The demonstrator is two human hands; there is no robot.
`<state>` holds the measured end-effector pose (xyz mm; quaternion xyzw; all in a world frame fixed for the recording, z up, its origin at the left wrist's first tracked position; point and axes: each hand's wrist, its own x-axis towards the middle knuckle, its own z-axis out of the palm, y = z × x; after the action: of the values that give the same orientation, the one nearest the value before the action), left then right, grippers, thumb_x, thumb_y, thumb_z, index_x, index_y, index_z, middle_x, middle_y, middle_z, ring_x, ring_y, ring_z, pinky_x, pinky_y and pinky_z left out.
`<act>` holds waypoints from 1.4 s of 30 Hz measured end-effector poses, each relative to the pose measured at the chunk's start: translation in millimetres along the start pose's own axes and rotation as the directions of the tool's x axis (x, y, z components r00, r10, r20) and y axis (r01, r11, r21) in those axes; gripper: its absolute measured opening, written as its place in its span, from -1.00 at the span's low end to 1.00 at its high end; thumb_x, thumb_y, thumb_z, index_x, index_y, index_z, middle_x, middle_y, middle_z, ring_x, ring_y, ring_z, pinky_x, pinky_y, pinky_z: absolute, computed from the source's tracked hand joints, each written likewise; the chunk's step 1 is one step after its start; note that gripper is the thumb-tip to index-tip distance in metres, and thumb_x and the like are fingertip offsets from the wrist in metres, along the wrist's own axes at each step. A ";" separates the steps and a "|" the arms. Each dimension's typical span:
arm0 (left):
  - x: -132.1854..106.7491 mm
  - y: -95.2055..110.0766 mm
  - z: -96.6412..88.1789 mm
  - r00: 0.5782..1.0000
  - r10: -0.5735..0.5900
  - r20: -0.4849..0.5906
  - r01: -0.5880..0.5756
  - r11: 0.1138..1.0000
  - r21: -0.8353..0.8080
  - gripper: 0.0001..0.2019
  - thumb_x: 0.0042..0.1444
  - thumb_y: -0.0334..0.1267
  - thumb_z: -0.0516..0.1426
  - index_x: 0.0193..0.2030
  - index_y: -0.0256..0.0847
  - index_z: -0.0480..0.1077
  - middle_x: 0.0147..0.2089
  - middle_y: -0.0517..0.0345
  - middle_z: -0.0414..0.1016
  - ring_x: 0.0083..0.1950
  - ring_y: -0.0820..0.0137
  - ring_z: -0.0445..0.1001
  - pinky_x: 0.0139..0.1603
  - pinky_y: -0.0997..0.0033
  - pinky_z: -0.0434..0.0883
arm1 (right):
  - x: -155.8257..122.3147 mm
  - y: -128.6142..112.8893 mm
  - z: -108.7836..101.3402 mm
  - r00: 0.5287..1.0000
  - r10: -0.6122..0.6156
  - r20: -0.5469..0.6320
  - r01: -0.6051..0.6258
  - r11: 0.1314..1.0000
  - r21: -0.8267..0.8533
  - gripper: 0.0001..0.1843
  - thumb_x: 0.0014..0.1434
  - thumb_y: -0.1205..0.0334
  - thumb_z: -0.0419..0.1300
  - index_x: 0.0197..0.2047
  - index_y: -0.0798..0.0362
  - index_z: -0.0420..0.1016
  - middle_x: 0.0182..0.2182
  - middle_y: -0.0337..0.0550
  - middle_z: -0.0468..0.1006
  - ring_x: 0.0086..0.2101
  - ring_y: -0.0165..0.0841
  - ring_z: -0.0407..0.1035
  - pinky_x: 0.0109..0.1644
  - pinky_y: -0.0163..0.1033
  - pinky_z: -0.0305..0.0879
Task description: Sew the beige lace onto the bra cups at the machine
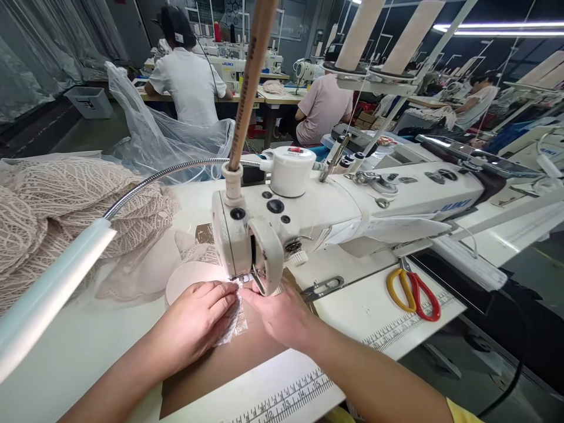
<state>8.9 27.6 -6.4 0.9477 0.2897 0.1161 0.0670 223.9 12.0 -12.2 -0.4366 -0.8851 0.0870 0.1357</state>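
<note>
A white sewing machine (247, 235) stands before me, its presser foot (240, 278) lit from the left. My left hand (205, 311) lies over a strip of pale lace fabric (235, 326), fingers together and curled onto it near the needle; its thumb is hidden. From the other side, my right hand (282, 311) pinches the fabric's edge beside the presser foot, its lower fingers partly behind the machine head. A smooth beige moulded cup (194, 277) lies just beyond my left hand. Beneath both hands is a brown surface (238, 364).
Beige lace fabric (79, 211) is heaped at left, behind a lamp tube (57, 294) on a flexible neck. Scissors (414, 291) with yellow and red handles lie at right. A printed ruler (291, 399) runs along the front edge. Several people sit at machines beyond.
</note>
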 end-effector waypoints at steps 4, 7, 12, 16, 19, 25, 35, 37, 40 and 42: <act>-1.3 -1.0 0.3 1.000 0.000 0.007 0.001 1.000 -0.022 -0.82 0.28 -0.36 -0.03 -0.06 -0.24 0.34 -0.09 0.00 0.48 -0.11 0.28 0.41 -0.13 0.24 0.34 | -2.0 1.9 -0.6 0.999 -0.043 0.011 0.043 0.999 0.017 -0.54 0.01 0.53 0.05 -0.03 0.02 0.43 -0.18 -0.13 0.42 -0.20 -0.29 0.21 -0.17 -0.23 0.13; -1.5 -2.6 1.5 0.999 0.034 0.029 -0.035 0.999 0.028 -0.80 0.25 -0.43 -0.04 -0.05 -0.24 0.32 -0.07 -0.03 0.48 -0.10 0.23 0.40 -0.16 0.21 0.33 | -1.2 1.1 -1.8 0.999 -0.047 0.027 0.047 0.999 -0.010 -0.59 -0.01 0.53 0.05 -0.10 0.03 0.43 -0.18 -0.14 0.42 -0.21 -0.29 0.20 -0.19 -0.21 0.11; -2.6 -5.5 2.1 0.997 0.046 0.061 -0.050 0.996 0.071 -0.73 0.17 -0.50 -0.03 -0.02 -0.25 0.32 0.04 -0.06 0.46 -0.05 0.18 0.38 -0.17 0.19 0.34 | 1.1 -2.5 -1.7 0.997 -0.022 0.076 0.027 0.997 -0.070 -0.54 -0.06 0.55 0.08 -0.08 0.03 0.42 -0.26 -0.13 0.43 -0.23 -0.26 0.22 -0.17 -0.17 0.11; -2.0 -2.3 2.5 0.998 0.004 0.068 -0.008 0.998 0.065 -0.68 0.18 -0.50 -0.03 0.05 -0.28 0.31 0.07 -0.05 0.45 -0.03 0.19 0.37 -0.11 0.19 0.35 | 0.8 -3.5 0.3 0.997 -0.008 0.083 0.017 0.994 -0.107 -0.55 -0.05 0.54 0.08 -0.07 0.05 0.42 -0.27 -0.11 0.45 -0.18 -0.21 0.24 -0.10 -0.13 0.13; 0.5 2.9 3.3 0.997 -0.040 0.059 0.035 0.996 0.087 -0.68 0.18 -0.44 -0.01 0.08 -0.31 0.33 0.09 -0.10 0.45 -0.03 0.15 0.37 -0.14 0.16 0.38 | -0.2 -3.1 2.1 0.999 0.005 0.041 0.001 0.992 -0.127 -0.55 0.01 0.52 0.05 -0.03 0.05 0.41 -0.21 -0.08 0.47 -0.15 -0.19 0.26 -0.07 -0.11 0.16; 5.2 8.5 0.8 0.990 -0.104 0.092 0.099 0.993 0.064 -0.64 0.25 -0.29 -0.03 0.14 -0.32 0.32 0.14 -0.15 0.40 0.01 0.11 0.35 -0.10 0.13 0.38 | 2.4 -4.9 3.9 0.995 0.088 -0.042 -0.094 0.978 -0.186 -0.54 0.04 0.48 0.04 0.02 0.04 0.41 -0.17 0.00 0.49 -0.18 -0.17 0.29 -0.12 -0.10 0.19; 2.4 0.0 1.6 0.991 -0.110 0.073 0.106 0.992 0.063 -0.72 0.24 -0.19 0.00 -0.05 -0.26 0.42 0.04 -0.14 0.44 -0.02 0.07 0.34 -0.13 0.10 0.32 | -8.3 7.9 8.9 0.989 0.022 -0.149 -0.035 0.996 -0.088 -0.58 0.12 0.43 0.03 0.02 -0.01 0.46 -0.17 -0.03 0.49 -0.22 -0.21 0.29 -0.13 -0.12 0.16; 0.9 -1.6 3.1 0.996 -0.081 0.043 0.079 0.995 0.061 -0.72 0.24 -0.19 0.01 -0.02 -0.26 0.41 0.02 -0.13 0.44 -0.02 0.08 0.34 -0.12 0.10 0.31 | -10.9 10.4 9.1 0.989 0.003 -0.149 -0.011 0.998 -0.055 -0.59 0.13 0.43 0.02 0.01 -0.01 0.46 -0.20 -0.04 0.49 -0.22 -0.23 0.29 -0.12 -0.13 0.14; -1.2 -4.1 5.3 0.999 -0.032 0.005 0.031 0.998 0.059 -0.70 0.25 -0.20 0.01 0.03 -0.26 0.38 0.02 -0.13 0.44 0.00 0.10 0.34 -0.09 0.12 0.29 | -12.5 11.4 7.9 0.991 -0.042 -0.124 0.042 0.999 -0.002 -0.61 0.11 0.44 0.04 -0.01 0.00 0.47 -0.26 -0.09 0.49 -0.22 -0.24 0.27 -0.13 -0.16 0.11; -2.2 -5.1 6.2 1.000 -0.004 -0.010 0.004 0.999 0.051 -0.70 0.25 -0.21 0.02 0.06 -0.26 0.36 0.03 -0.12 0.43 0.00 0.12 0.34 -0.07 0.14 0.28 | -12.9 10.8 6.8 0.990 -0.087 -0.110 0.090 0.996 0.023 -0.63 0.09 0.45 0.06 -0.05 0.02 0.48 -0.35 -0.14 0.47 -0.26 -0.27 0.26 -0.17 -0.18 0.09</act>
<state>6.0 30.2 -13.8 0.9479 0.2948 0.1133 0.0418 237.4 8.0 -23.8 -0.3990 -0.8936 0.0693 0.1934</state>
